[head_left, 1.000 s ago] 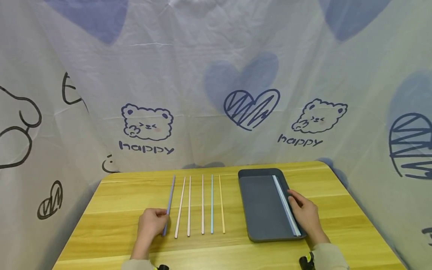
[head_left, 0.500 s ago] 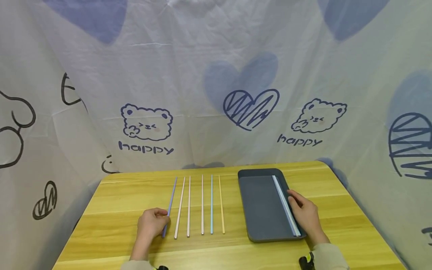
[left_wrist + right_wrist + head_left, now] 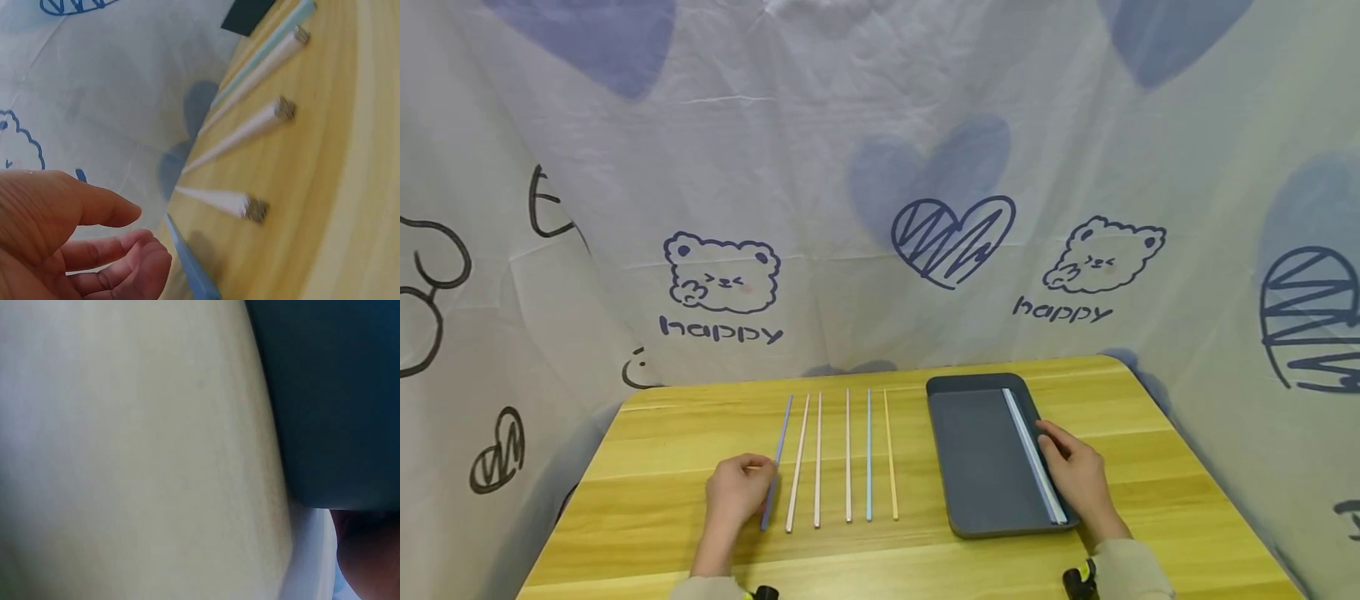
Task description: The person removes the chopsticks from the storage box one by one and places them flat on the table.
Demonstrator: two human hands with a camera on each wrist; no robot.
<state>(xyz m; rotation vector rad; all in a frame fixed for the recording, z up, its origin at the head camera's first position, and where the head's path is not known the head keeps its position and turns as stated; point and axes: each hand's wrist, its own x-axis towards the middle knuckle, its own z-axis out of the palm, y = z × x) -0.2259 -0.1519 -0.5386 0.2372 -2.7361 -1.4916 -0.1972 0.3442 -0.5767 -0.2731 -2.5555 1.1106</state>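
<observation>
A purple-blue chopstick [image 3: 783, 429] lies at the left end of a spaced row on the wooden table. My left hand [image 3: 737, 490] is just left of its near half, overlapping it in the head view. In the left wrist view, a gap shows between the left thumb [image 3: 106, 206] and curled-in fingers, with the same chopstick [image 3: 190, 259] lying beyond them. My right hand [image 3: 1081, 477] holds the right rim of a dark grey tray [image 3: 977, 527], thumb over the rim. In the right wrist view a finger [image 3: 369, 556] shows beside the tray's outer wall [image 3: 337, 425].
Right of the purple-blue chopstick lie three pale pink chopsticks [image 3: 818, 458], a light blue chopstick [image 3: 869, 458] and a yellow chopstick [image 3: 891, 458]. White and blue chopsticks [image 3: 1030, 450] lie along the tray's right inner side. A printed curtain [image 3: 835, 208] closes off the table's far side.
The purple-blue chopstick's far end has shifted slightly right. My left fingers have come off the chopstick, rising a little. The right hand and tray stay in place.
</observation>
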